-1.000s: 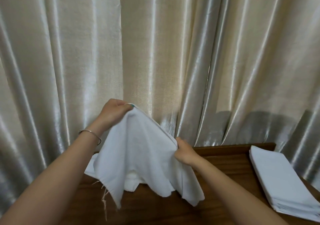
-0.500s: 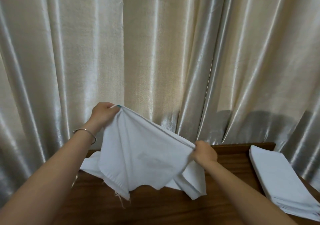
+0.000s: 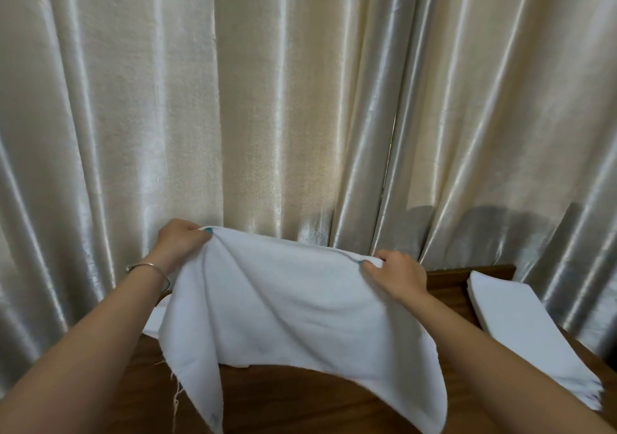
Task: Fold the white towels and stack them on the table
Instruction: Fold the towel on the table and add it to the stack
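Note:
I hold a white towel (image 3: 287,313) spread in the air above the dark wooden table (image 3: 300,397). My left hand (image 3: 180,245) pinches its upper left corner and my right hand (image 3: 397,273) pinches its upper right corner, so the top edge runs nearly taut between them. The lower corners hang down, with loose threads at the left one. A stack of folded white towels (image 3: 521,330) lies flat on the table at the right. More white cloth (image 3: 155,321) peeks out behind the held towel at the left.
A shiny cream curtain (image 3: 300,99) hangs close behind the table and fills the background. The table's raised back edge (image 3: 467,271) shows at the right. A thin bracelet (image 3: 150,266) sits on my left wrist.
My hands have moved apart, the right hand sliding right along the top edge. The towel has gone from a bunched drape to a wide, spread sheet.

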Motion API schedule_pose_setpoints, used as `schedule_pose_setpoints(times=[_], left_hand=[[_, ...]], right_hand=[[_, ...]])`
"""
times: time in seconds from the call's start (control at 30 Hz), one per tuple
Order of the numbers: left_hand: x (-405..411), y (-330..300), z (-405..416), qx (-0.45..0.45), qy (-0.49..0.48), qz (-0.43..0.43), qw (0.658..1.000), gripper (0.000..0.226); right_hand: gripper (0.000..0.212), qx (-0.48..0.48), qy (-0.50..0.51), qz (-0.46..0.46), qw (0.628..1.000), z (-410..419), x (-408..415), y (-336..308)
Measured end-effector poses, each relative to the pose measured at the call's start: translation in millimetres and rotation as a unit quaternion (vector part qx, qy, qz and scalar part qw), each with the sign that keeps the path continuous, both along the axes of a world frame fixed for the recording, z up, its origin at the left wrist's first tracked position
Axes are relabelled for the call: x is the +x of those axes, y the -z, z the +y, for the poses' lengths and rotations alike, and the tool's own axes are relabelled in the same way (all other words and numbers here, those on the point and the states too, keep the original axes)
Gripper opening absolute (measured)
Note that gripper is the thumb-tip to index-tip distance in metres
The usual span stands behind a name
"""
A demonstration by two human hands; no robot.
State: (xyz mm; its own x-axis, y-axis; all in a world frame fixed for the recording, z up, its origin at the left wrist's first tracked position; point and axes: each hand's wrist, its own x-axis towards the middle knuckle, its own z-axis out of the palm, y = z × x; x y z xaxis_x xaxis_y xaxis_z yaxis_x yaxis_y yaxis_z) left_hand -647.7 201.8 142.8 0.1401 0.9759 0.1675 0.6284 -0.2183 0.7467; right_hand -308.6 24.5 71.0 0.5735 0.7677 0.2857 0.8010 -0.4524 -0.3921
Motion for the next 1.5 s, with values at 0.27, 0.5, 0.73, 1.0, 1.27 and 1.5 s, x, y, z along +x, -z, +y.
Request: schedule_pose_setpoints(times=[0.27,0.5,0.73,1.0,1.27,1.5], left_hand=[[-4,11,15,-0.045,-0.013,0.130,0.990,0.060],[24,11,7,-0.101,0.031,0.134,0.985,0.041],[48,-5,-6,-0.302,0.086,-0.086,0.945,0.017],[93,-18,-37,-0.361,0.229,-0.168,0.888,0.030],[108,-6,-57,-0.333,0.354,-0.299,0.821,0.031],[99,-5,-45,-0.169,0.316,-0.191,0.914,0.053]], right_hand=[[0.026,-0.109,-0.057,0.037,0.992,-10,28,0],[0.016,-0.019,0.043,0.110,0.993,3,31,0],[0.022,-0.058,0.059,0.085,0.993,13,17,-26],[0.034,0.035,-0.107,0.507,0.855,15,-22,-67],[0.048,0.044,-0.311,0.574,0.756,-1,-48,-113],[0.031,-0.017,-0.334,0.062,0.940,0,-52,-108]])
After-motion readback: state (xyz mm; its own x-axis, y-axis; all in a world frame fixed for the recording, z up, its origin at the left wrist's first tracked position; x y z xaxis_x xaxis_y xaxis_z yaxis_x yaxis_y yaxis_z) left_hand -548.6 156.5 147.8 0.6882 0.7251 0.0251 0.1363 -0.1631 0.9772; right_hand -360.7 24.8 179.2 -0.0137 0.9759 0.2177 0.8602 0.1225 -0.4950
